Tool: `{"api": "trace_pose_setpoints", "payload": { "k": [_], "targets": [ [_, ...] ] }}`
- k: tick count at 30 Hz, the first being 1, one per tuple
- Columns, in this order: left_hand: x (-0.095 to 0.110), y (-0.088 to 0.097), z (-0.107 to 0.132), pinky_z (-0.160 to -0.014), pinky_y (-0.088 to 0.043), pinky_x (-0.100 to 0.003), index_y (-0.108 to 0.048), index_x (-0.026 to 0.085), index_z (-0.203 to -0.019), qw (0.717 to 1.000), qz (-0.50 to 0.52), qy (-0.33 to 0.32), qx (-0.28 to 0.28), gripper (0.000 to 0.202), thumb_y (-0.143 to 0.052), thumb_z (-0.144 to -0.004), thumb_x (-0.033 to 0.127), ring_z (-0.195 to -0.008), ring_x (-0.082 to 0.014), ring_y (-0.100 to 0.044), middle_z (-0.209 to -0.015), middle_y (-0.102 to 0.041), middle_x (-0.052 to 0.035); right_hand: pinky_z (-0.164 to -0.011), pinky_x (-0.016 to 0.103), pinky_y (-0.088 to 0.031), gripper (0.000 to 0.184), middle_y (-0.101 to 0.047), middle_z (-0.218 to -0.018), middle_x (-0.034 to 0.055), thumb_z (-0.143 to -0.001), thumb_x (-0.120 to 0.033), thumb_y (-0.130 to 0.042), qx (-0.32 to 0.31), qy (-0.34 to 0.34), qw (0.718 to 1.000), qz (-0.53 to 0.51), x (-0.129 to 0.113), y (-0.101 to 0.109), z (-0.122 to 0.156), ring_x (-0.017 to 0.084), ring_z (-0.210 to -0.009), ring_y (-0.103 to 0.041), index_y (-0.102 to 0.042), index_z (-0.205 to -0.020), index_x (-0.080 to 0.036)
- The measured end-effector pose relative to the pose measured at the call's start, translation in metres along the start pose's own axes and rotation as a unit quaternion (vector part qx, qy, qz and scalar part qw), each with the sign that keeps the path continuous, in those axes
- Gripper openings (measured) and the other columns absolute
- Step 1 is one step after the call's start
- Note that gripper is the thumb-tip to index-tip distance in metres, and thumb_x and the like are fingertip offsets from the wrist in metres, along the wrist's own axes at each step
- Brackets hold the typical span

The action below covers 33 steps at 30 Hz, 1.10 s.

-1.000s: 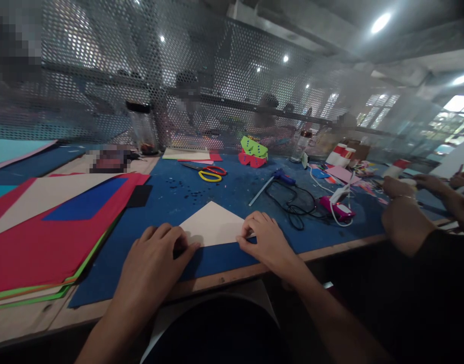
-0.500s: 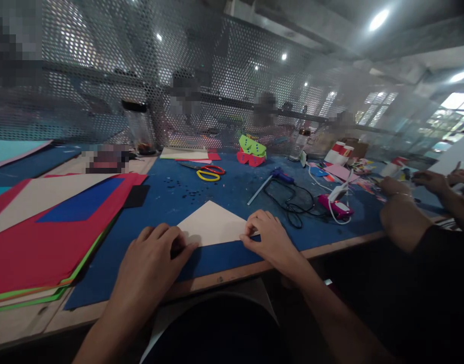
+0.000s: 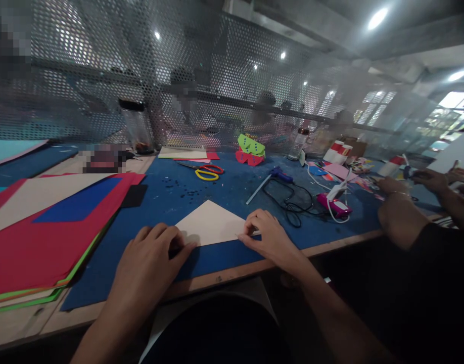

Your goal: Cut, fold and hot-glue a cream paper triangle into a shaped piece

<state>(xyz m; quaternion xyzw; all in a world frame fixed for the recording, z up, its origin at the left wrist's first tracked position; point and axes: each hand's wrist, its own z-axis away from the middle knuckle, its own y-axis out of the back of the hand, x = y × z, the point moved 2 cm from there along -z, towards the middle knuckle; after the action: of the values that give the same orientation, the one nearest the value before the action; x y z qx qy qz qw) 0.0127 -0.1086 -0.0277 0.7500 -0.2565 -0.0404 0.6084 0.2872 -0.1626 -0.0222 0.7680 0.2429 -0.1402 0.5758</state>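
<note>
A cream sheet of paper (image 3: pixel 212 225), folded into a triangle, lies on the blue mat (image 3: pixel 224 259) with its peak pointing away from me. My left hand (image 3: pixel 156 253) rests at its left corner, fingers curled and thumb along the lower edge. At the right corner my right hand (image 3: pixel 264 232) pinches the paper between thumb and fingers. Beyond the paper lie scissors (image 3: pixel 207 172) with red and yellow handles, and a blue glue gun (image 3: pixel 279 175) with a glue stick in it and a black cord.
Stacked coloured paper (image 3: pixel 76 247) covers the left side. A green and red paper piece (image 3: pixel 250 150) stands before the perforated screen (image 3: pixel 232 76). A pink power strip (image 3: pixel 334 206) and a co-worker's arm (image 3: pixel 401 217) are at the right. A lidded jar (image 3: pixel 137 129) stands at the back.
Both hands keep their places on the folded paper, with hardly any movement. The whole view has shifted slightly.
</note>
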Motion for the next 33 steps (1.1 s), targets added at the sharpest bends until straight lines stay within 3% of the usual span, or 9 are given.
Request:
{"api": "trace_pose_setpoints", "payload": {
  "k": [15,33],
  "targets": [
    [0.0006,0.0003,-0.0010,-0.083,-0.042,-0.045,-0.064,0.025,-0.079,1.000,0.011,-0.005,0.008,0.036,-0.052,-0.096,0.055,-0.098,-0.0345,-0.056,-0.094,-0.069,-0.0090,-0.093,0.040,-0.043,0.015,-0.067,-0.103,0.0014,-0.089,-0.016,-0.076,0.001,-0.028,0.999,0.020,-0.0051,-0.0004,-0.0021,0.023,-0.106,-0.063,-0.064,-0.084,-0.022],
    [0.0000,0.0005,-0.0007,-0.084,-0.043,-0.046,-0.064,0.025,-0.082,1.000,0.012,-0.008,0.001,0.037,-0.052,-0.099,0.056,-0.097,-0.0342,-0.057,-0.096,-0.071,-0.0094,-0.091,0.037,-0.050,0.020,-0.066,-0.101,0.0029,-0.085,-0.005,-0.069,0.029,-0.005,0.999,-0.022,0.0035,0.0012,0.0003,0.021,-0.099,-0.062,-0.061,-0.082,-0.023]
  ]
}}
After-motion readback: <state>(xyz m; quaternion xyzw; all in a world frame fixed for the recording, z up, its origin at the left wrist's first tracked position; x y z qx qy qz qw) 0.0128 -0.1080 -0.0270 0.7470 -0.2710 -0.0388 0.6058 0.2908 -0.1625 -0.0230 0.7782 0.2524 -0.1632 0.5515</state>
